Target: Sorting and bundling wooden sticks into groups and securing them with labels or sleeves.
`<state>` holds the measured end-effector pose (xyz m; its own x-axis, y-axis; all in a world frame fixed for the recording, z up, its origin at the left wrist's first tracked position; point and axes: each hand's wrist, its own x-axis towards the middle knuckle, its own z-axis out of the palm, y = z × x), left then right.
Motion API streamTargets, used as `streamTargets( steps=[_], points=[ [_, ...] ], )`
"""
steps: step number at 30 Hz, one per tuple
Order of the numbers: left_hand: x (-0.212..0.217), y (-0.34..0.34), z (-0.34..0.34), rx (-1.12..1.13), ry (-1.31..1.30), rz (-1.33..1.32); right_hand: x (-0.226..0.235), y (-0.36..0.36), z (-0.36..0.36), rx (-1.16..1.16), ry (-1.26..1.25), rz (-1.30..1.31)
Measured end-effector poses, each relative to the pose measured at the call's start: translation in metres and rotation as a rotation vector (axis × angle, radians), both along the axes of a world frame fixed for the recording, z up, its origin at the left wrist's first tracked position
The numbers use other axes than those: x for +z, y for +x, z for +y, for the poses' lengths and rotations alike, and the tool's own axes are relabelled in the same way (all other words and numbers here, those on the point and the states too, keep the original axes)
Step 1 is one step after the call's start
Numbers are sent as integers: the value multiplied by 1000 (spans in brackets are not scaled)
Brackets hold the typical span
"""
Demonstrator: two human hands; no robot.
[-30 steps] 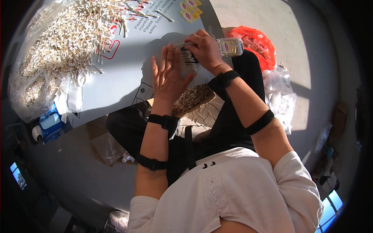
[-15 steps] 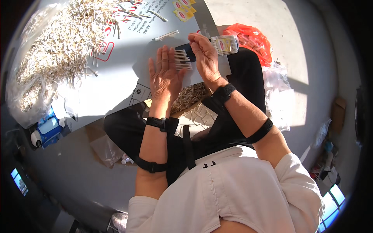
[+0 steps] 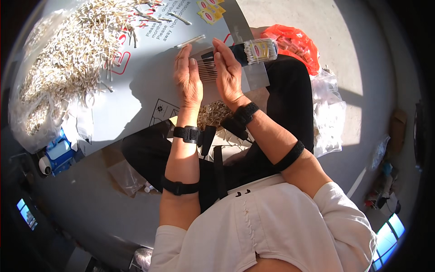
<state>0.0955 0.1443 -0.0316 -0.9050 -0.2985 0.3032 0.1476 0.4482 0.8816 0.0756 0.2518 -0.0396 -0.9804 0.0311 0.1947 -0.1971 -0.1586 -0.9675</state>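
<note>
A row of white-tipped cotton swabs (image 3: 207,71) lies side by side on the grey board (image 3: 140,90). At its left end, my left hand (image 3: 188,79) stands on edge with straight fingers. My right hand (image 3: 229,75) faces it at the right end, its fingers also stretched out. The swabs span the gap between both palms; exact contact at the ends is partly hidden. Right of my right hand is a dark flat piece (image 3: 238,54), partly covered by the hand. Beside it sits a pack of cotton swabs (image 3: 260,51) with a yellow label.
A big heap of loose swabs (image 3: 68,54) fills the board's left, partly in clear plastic. Yellow labels (image 3: 210,11) and a few stray swabs (image 3: 190,41) lie farther back. A red bag (image 3: 294,47) stands right, a clear bag (image 3: 327,113) below it, a blue pack (image 3: 59,154) at lower left.
My left hand has turned from lying flat to standing on edge. Both hands now face each other across the swab row, the right one having shifted slightly left and nearer.
</note>
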Motion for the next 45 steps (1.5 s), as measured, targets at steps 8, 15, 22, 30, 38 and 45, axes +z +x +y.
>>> streamTargets(
  steps=[8,15,22,30,38,45],
  points=[
    [-1,-1,6,-10,-129,-17,2,-19,10,11,5,-50],
    [-7,-8,15,157,160,140,9,-22,11,170,97,-49],
    [-10,-9,31,139,263,154,6,-17,12,97,-43,-113],
    [-11,-28,56,165,239,206,11,-37,34,74,31,-124],
    [-6,-23,50,31,258,93,25,-49,72,148,307,-39],
    [11,3,39,-263,-739,-140,34,-56,121,521,1083,496]
  ],
)
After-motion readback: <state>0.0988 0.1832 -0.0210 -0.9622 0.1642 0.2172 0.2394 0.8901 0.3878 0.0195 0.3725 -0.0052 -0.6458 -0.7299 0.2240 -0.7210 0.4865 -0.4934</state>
